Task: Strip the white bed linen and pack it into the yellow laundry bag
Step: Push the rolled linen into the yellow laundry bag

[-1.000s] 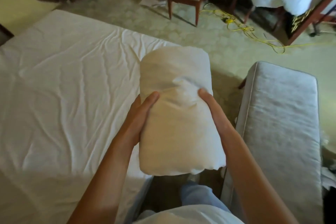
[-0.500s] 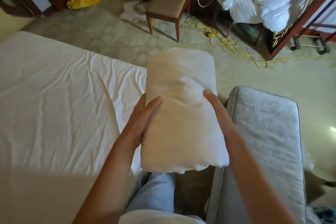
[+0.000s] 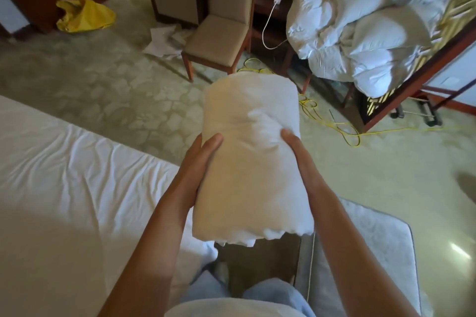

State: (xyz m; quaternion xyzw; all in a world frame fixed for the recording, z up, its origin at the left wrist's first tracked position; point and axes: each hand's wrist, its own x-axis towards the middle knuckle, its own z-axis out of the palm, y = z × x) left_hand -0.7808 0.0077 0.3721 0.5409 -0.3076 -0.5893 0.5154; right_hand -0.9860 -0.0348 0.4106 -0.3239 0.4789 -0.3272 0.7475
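A rolled bundle of white linen (image 3: 253, 157) is held up in front of me, between both hands. My left hand (image 3: 199, 162) grips its left side, thumb on top. My right hand (image 3: 300, 157) grips its right side; the fingers under the bundle are hidden. The yellow laundry bag (image 3: 85, 17) lies crumpled on the floor at the far left, beside dark wooden furniture. The bed (image 3: 64, 162) at my left still carries a wrinkled white sheet.
A grey padded bench (image 3: 373, 252) stands at my right. Ahead are a wooden chair (image 3: 219, 41), scattered papers (image 3: 162, 42), a yellow cable (image 3: 332, 121) across the floor and a heap of white duvets (image 3: 373, 20) on a wooden rack. Open carpet lies between me and the bag.
My view has moved forward and lifted, so the chair, yellow bag and duvets appear nearer. The bundle stays gripped the same way in both hands.
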